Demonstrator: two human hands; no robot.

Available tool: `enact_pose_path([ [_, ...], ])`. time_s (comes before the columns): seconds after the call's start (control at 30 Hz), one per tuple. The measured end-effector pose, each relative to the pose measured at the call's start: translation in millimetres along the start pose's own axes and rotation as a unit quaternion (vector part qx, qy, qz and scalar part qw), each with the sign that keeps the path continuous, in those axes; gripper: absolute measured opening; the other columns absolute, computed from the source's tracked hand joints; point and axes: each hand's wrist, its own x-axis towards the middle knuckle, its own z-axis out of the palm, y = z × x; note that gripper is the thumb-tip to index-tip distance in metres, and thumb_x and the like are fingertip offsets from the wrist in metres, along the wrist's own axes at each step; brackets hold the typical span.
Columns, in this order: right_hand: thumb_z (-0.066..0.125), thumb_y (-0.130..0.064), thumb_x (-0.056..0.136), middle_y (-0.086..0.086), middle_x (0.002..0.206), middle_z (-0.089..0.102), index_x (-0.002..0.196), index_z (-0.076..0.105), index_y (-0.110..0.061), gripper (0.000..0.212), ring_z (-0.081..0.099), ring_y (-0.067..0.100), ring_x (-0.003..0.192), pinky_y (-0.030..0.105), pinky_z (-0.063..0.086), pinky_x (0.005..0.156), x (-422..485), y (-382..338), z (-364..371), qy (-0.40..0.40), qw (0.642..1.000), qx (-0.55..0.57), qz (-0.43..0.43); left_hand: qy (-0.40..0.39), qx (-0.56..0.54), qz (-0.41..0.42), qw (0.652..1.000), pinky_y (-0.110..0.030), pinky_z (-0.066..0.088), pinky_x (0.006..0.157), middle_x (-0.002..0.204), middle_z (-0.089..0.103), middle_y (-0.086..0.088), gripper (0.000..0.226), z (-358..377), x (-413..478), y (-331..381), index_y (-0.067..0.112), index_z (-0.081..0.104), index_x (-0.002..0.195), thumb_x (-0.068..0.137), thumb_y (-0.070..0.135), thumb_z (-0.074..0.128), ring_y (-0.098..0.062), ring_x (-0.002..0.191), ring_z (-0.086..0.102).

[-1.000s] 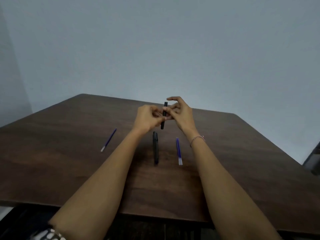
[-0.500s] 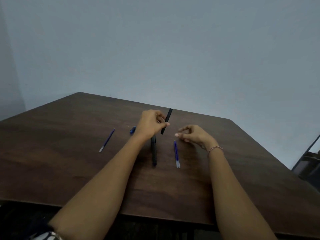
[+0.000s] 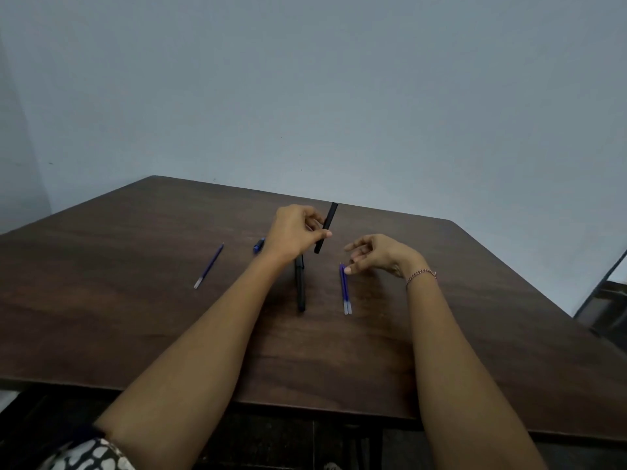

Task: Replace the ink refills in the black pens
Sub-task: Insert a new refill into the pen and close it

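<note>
Both bare forearms reach up from the bottom of the frame toward its centre. The left hand (image 3: 294, 232) is curled, knuckles up, its grip pinched closed on a pen barrel (image 3: 325, 228). The right hand (image 3: 380, 254), at centre right, hangs loose with fingers (image 3: 353, 246) spread, holding nothing.

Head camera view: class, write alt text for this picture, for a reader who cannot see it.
A person's left hand holds a black pen barrel upright above a dark wooden table, while the open right hand reaches toward two blue ink refills lying side by side. Another black pen lies between the forearms; a third refill and a small blue piece lie further left.
</note>
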Motion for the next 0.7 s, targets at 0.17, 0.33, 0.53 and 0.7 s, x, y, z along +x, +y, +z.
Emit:
enact_pose_path([
  [0.17,0.073,0.005,0.074,0.002,0.084,0.059,0.117,0.059,-0.004,0.047,0.057,0.016,0.089,0.032,0.047,0.097,-1.7,-2.0,-1.9,0.002,1.000,0.002,-0.006,0.003,0.011,-0.003,1.000,-0.016,0.049,0.069,0.075,0.063,0.005,0.033,0.1,-0.2,1.2,0.009,0.069,0.098,0.070,0.025,0.080,0.002,0.065,0.056],
  [0.33,0.075,-0.002,0.076,0.001,0.082,0.062,0.118,0.057,-0.005,0.046,0.060,0.010,0.081,0.021,0.048,0.079,-4.0,-4.9,-0.9,0.002,1.000,0.014,-0.005,0.003,0.013,-0.001,1.000,-0.014,0.048,0.068,0.076,0.063,0.006,0.034,-0.6,-1.4,1.4,0.009,0.069,0.099,0.071,0.025,0.079,0.002,0.066,0.057],
  [0.53,0.079,-0.005,0.071,0.001,0.087,0.060,0.117,0.059,-0.006,0.051,0.058,0.019,0.098,0.035,0.043,0.101,-4.8,-7.1,1.1,0.011,1.000,-0.019,-0.001,0.003,0.021,0.003,1.000,-0.017,0.049,0.070,0.078,0.065,0.004,0.034,-0.9,-2.3,2.9,0.009,0.069,0.100,0.072,0.026,0.079,-0.003,0.068,0.058],
  [0.7,0.062,0.015,0.078,0.005,0.081,0.061,0.120,0.056,0.000,0.045,0.059,0.013,0.078,0.033,0.050,0.090,-6.3,-6.3,-2.9,0.002,1.000,-0.007,-0.002,0.004,0.021,0.002,1.000,-0.016,0.048,0.069,0.076,0.062,0.006,0.034,-1.2,-2.1,3.2,0.009,0.069,0.100,0.072,0.024,0.079,0.002,0.065,0.055],
])
